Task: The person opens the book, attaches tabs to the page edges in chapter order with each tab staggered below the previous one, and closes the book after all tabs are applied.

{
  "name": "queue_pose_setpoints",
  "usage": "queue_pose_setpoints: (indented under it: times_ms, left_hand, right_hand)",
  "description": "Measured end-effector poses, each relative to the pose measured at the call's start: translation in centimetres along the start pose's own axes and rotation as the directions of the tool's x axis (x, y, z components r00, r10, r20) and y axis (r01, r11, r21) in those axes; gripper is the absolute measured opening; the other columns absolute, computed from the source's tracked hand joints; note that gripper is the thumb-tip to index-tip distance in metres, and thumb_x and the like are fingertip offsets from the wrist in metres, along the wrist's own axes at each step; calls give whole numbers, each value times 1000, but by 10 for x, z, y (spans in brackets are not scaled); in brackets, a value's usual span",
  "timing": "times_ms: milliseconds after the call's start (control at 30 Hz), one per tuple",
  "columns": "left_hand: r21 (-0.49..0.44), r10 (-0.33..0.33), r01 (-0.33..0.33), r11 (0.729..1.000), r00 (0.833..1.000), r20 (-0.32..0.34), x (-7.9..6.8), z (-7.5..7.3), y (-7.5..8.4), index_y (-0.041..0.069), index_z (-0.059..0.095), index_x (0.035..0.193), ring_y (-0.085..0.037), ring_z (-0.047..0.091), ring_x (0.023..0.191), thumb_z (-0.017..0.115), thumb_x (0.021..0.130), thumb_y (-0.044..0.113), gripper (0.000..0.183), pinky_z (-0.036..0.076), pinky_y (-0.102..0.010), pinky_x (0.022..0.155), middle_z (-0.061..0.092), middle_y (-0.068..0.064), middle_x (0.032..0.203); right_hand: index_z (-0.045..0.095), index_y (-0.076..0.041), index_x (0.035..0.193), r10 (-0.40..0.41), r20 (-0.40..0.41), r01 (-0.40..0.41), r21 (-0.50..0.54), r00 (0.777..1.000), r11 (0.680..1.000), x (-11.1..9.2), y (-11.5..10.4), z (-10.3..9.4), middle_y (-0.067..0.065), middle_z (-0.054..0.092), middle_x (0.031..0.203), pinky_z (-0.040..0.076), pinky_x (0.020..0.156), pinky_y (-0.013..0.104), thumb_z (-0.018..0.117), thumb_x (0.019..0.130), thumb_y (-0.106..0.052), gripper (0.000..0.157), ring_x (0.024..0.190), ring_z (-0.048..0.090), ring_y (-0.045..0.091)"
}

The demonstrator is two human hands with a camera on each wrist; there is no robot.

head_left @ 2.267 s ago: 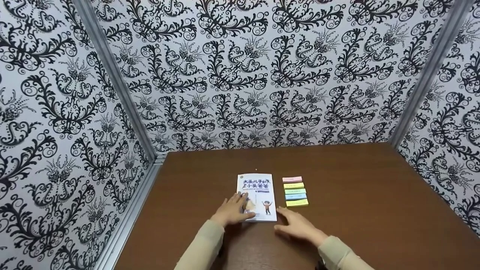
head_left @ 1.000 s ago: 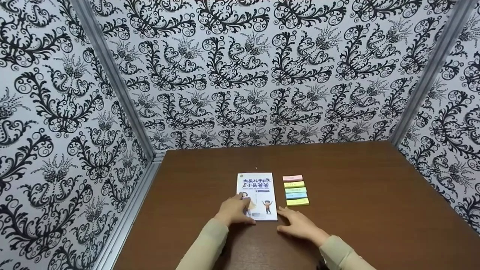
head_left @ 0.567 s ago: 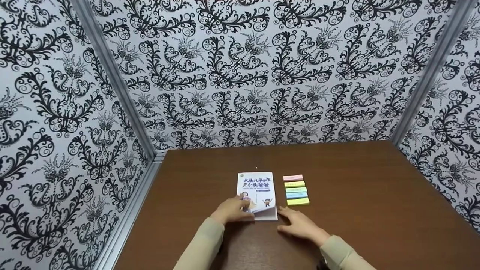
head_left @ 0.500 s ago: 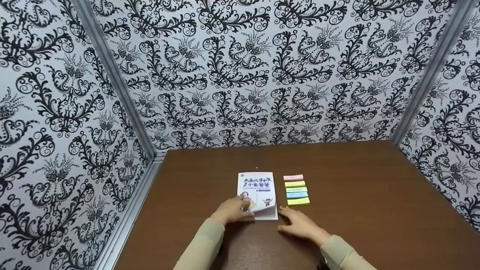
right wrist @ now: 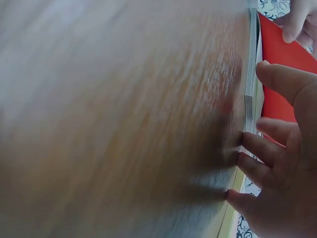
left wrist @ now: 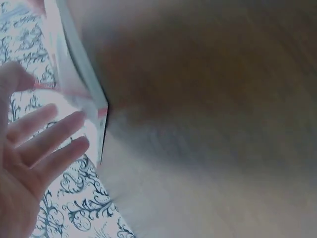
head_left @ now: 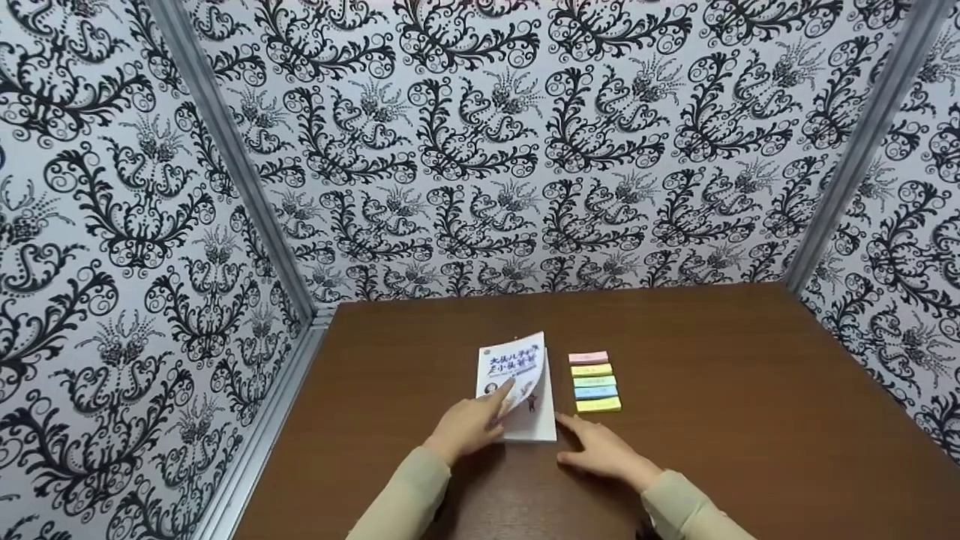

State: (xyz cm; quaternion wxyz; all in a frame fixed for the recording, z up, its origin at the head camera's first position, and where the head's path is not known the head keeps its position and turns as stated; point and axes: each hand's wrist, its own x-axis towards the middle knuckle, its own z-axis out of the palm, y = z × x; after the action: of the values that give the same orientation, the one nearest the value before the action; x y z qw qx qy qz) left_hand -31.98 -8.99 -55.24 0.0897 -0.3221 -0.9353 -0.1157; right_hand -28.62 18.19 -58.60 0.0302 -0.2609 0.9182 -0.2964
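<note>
A white paperback book with blue Chinese lettering and cartoon figures lies on the brown table. My left hand pinches its front cover between thumb and fingers near the lower edge, and the cover's right side curls up. In the left wrist view the other fingers of the left hand are spread beside the book's spine end. The cover's red inner side shows in the right wrist view. My right hand rests on the table, fingers extended, fingertips right at the book's lower right edge.
Several coloured sticky-note strips, pink, yellow, green and blue, lie in a column to the right of the book. Patterned black-and-white walls enclose the wooden table, with a grey metal rail along its left side.
The book lay closed under my left hand; its cover's lower corner then rose, and now its whole right side bends up and left, with the left index finger extended. My right hand has hardly moved.
</note>
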Motion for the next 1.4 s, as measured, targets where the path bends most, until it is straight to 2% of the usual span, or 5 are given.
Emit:
queue_pose_setpoints:
  times_ms: [300, 467, 667, 1100, 1400]
  left_hand:
    - [210, 228, -175, 962, 937, -266, 10, -4, 13, 33, 29, 153, -26, 61, 106, 66, 85, 7, 81, 55, -38, 80, 38, -9, 151]
    - [591, 359, -141, 794, 893, -270, 13, -15, 12, 39, 30, 151, -25, 20, 145, 44, 86, 1, 77, 26, -57, 110, 20, -3, 160]
    - [767, 264, -18, 642, 944, -199, 13, -17, 5, 31, 61, 133, -21, 22, 145, 41, 92, 10, 50, 25, -53, 111, 37, 7, 153]
    - [343, -187, 155, 926, 981, 60, -3, 19, -18, 12, 63, 128, -30, 48, 129, 61, 91, 18, 38, 37, -56, 103, 56, -7, 137]
    - [123, -260, 239, 963, 944, 205, 0, 19, -8, 30, 48, 144, -52, 40, 128, 60, 77, 73, 80, 35, -73, 90, 41, -19, 147]
  right_hand:
    - [50, 2, 138, -42, 0, 42, -13, 999, 999, 1, 2, 2, 27, 48, 139, 33, 98, 68, 70, 87, -30, 64, 127, 43, 49]
    - [56, 1, 133, -52, 7, 52, -33, 999, 998, 1, 1, -1, 28, 47, 139, 33, 98, 68, 69, 87, -30, 56, 127, 43, 49]
    - [57, 1, 131, -38, 7, 38, -36, 999, 999, 1, 0, -2, 28, 46, 140, 31, 98, 70, 69, 87, -29, 55, 128, 41, 49]
    - [57, -2, 133, -42, 26, 43, -32, 999, 999, 2, -2, 0, 26, 46, 141, 31, 101, 67, 68, 86, -30, 56, 129, 42, 47]
    - [51, -2, 138, -22, 3, 22, -38, 1000, 999, -2, 2, 2, 25, 44, 143, 27, 103, 68, 70, 85, -31, 63, 130, 40, 47]
